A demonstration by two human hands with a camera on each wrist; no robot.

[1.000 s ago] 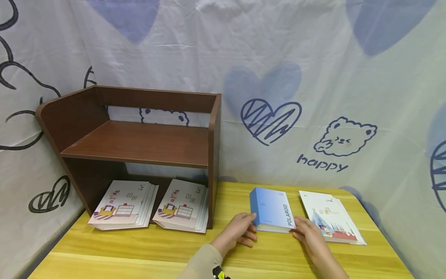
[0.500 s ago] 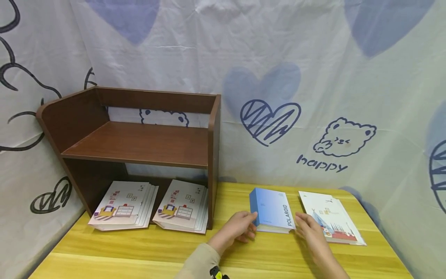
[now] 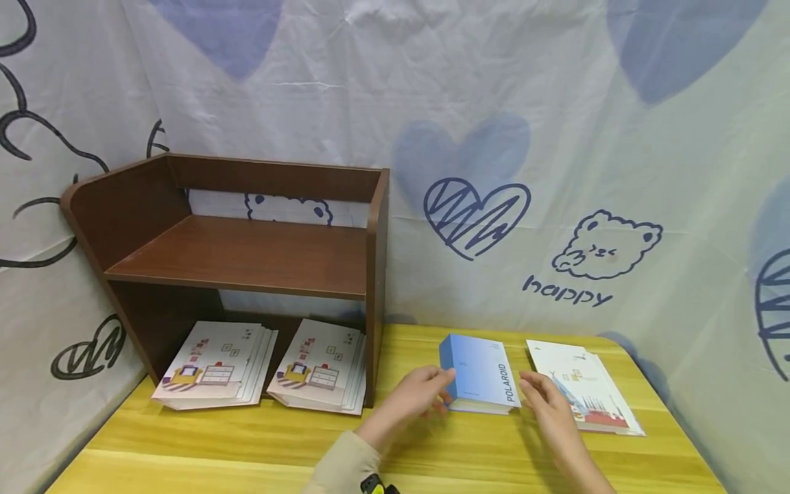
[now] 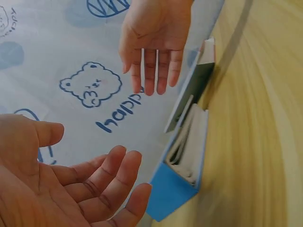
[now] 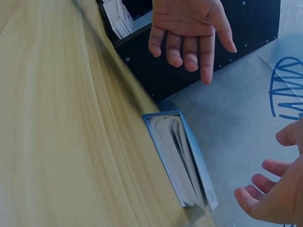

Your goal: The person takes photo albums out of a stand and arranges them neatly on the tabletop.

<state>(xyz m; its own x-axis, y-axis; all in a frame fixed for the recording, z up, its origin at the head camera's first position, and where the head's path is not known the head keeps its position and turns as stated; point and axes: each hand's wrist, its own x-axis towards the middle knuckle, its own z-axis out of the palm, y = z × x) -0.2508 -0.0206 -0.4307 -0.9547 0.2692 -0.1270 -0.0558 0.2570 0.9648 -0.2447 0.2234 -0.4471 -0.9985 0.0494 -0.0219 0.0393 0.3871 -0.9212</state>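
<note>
A thick blue photo album (image 3: 480,370) marked POLAROID lies flat on the wooden table, its spine toward the left. My left hand (image 3: 421,394) is by the spine side, fingers relaxed and holding nothing. On the opposite side my right hand (image 3: 548,403) hovers with loose fingers, between the blue album and a white illustrated album (image 3: 583,384). Both wrist views show the palms facing each other, with gaps between the left hand (image 4: 102,184), the right hand (image 5: 279,189) and the blue album (image 5: 175,161).
A dark brown two-tier shelf (image 3: 247,257) stands at the left. On its lower level lean two white albums, a left one (image 3: 212,363) and a right one (image 3: 317,363), fronts reaching the table (image 3: 247,453). A printed cloth (image 3: 457,82) hangs behind.
Both hands have come off the sides of the blue album; the left hand has drawn slightly left and up, the right has lifted a little. The album stays in place.
</note>
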